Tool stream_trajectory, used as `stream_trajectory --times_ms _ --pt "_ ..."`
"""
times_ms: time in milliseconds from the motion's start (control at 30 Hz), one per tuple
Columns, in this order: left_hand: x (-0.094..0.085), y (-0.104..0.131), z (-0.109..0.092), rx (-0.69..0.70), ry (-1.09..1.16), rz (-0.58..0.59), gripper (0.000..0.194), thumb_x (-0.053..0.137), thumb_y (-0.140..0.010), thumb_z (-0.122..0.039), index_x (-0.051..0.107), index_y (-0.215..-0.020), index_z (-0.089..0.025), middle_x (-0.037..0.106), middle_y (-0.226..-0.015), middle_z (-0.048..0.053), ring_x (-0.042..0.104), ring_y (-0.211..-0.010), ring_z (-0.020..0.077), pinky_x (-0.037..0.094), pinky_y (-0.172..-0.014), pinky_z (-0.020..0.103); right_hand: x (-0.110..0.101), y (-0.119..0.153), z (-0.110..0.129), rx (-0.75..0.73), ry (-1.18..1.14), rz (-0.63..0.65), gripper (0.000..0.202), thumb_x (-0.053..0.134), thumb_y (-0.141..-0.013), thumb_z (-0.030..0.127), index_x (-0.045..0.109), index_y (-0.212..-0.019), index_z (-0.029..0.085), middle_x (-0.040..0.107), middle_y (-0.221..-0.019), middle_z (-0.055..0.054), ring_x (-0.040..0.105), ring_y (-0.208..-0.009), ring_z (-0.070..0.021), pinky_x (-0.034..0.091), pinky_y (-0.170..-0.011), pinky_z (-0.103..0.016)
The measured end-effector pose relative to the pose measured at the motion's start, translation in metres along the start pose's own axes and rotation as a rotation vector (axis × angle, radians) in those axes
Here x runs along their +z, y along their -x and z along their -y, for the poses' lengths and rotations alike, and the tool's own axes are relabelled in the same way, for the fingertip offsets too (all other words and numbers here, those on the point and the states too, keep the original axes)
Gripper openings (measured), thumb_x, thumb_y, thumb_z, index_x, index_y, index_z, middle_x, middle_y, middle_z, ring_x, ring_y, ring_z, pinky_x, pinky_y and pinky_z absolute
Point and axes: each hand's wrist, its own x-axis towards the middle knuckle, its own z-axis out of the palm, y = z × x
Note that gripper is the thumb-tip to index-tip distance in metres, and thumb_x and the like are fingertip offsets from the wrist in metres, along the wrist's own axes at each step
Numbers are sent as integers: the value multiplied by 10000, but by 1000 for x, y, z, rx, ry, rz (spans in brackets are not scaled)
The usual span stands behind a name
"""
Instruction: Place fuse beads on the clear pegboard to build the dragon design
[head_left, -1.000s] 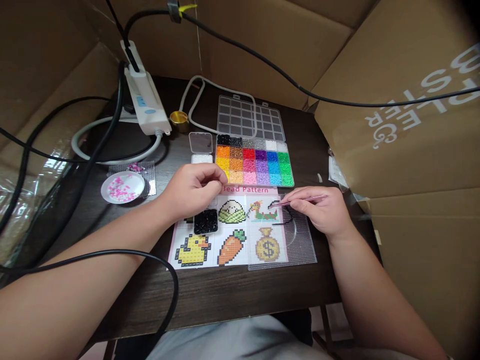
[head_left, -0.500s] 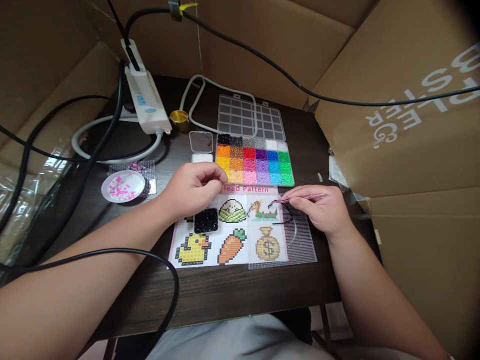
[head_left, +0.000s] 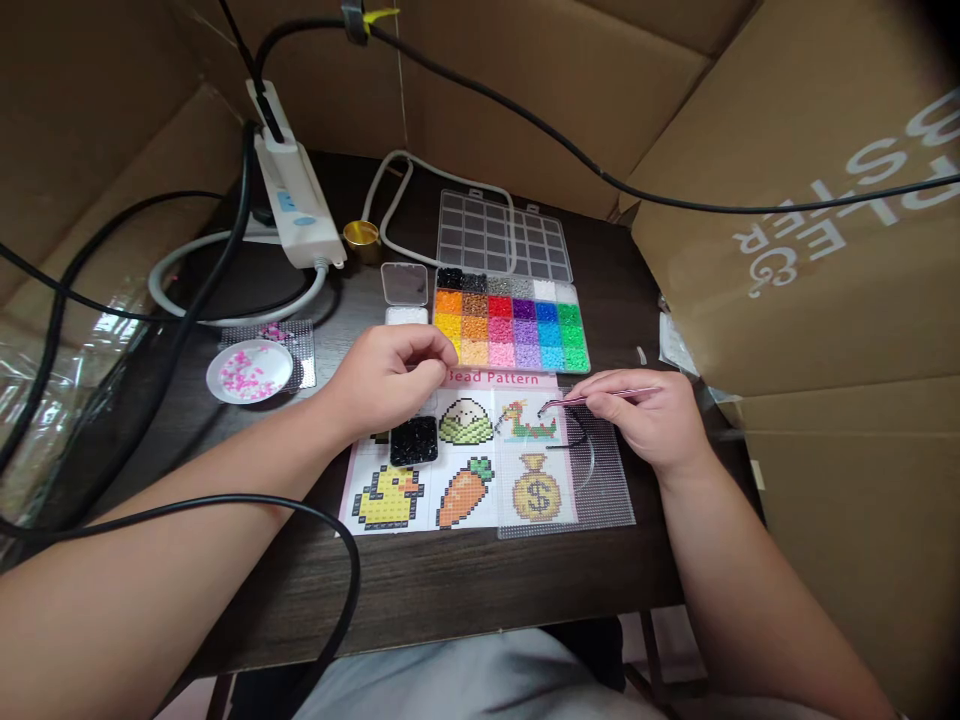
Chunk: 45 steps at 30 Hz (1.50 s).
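Observation:
My right hand [head_left: 646, 418] grips pink tweezers [head_left: 619, 395], their tip over the dragon picture on the pattern sheet [head_left: 465, 450]. A tiny dark speck, perhaps a bead, shows at that tip. Beneath lies a clear pegboard [head_left: 606, 490], partly covering the sheet, with a row of black beads [head_left: 570, 444] on it. My left hand [head_left: 401, 372] is closed, thumb and fingers curled together by the bead box's front left corner; whether anything is in them is hidden. Below its wrist sits a small case of black beads [head_left: 413, 441].
Behind the sheet, a sectioned bead box [head_left: 512, 322] stands with its clear lid [head_left: 504, 235] folded back. A white dish of pink beads [head_left: 250, 371], a power strip [head_left: 296, 205] and a gold cup [head_left: 363, 240] stand leftward. Black cable [head_left: 352, 560] loops in front; cardboard walls surround the table.

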Motion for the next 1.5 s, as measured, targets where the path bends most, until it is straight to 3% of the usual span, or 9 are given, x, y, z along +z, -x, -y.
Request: stream_trajectory --times_ms 533,1100,1500 --pt "1 -1 0 -8 4 -3 154 545 -730 -203 695 -730 -170 674 -651 1 540 -559 123 392 -528 256 0 0 -3 6 17 55 54 789 -824 239 836 -834 263 814 -839 -25 776 -775 -170 628 -708 -250" --pt "2 1 1 -22 44 6 175 539 -717 -206 703 -748 -156 700 -692 29 598 -616 154 440 -581 285 -3 3 -3 -6 10 3 76 774 -848 248 833 -834 294 814 -862 4 775 -815 -163 627 -773 -253" --pt "1 1 -2 -15 46 9 134 556 -723 -200 682 -737 -154 664 -657 7 493 -531 105 376 -510 251 20 -2 11 -57 53 -125 65 779 -820 219 825 -825 265 815 -854 -7 782 -788 -177 654 -739 -275"
